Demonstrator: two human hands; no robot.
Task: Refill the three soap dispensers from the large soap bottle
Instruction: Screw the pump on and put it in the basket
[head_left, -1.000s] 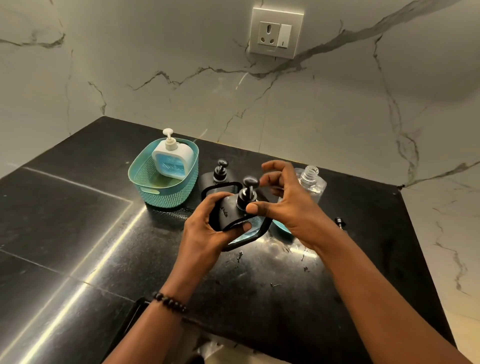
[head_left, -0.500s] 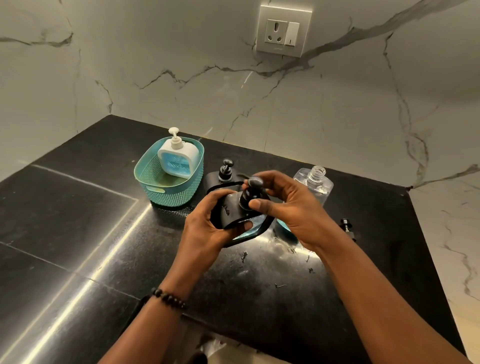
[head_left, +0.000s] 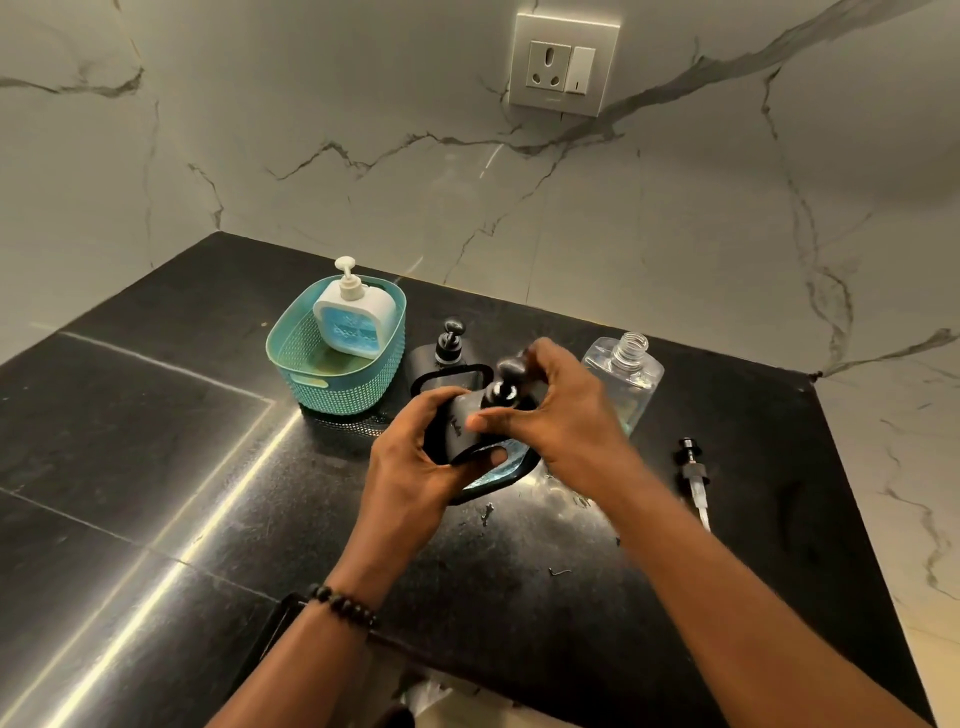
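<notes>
My left hand (head_left: 415, 467) grips the body of a black soap dispenser (head_left: 457, 423) tilted over the counter. My right hand (head_left: 566, 410) pinches its black pump head (head_left: 506, 387) between thumb and fingers. A second black dispenser (head_left: 449, 345) stands just behind it. A white dispenser (head_left: 350, 322) with blue soap stands in a teal basket (head_left: 332, 384) at the left. The large clear soap bottle (head_left: 626, 374), uncapped and low on blue soap, stands to the right behind my right hand.
A loose pump with its tube (head_left: 693, 475) lies on the black counter (head_left: 156, 467) at the right. Small scraps (head_left: 560, 572) lie near the front. A socket plate (head_left: 563, 62) is on the marble wall behind.
My right hand's fingers have closed round the pump head and turned on it. The left hand keeps the same hold on the dispenser body.
</notes>
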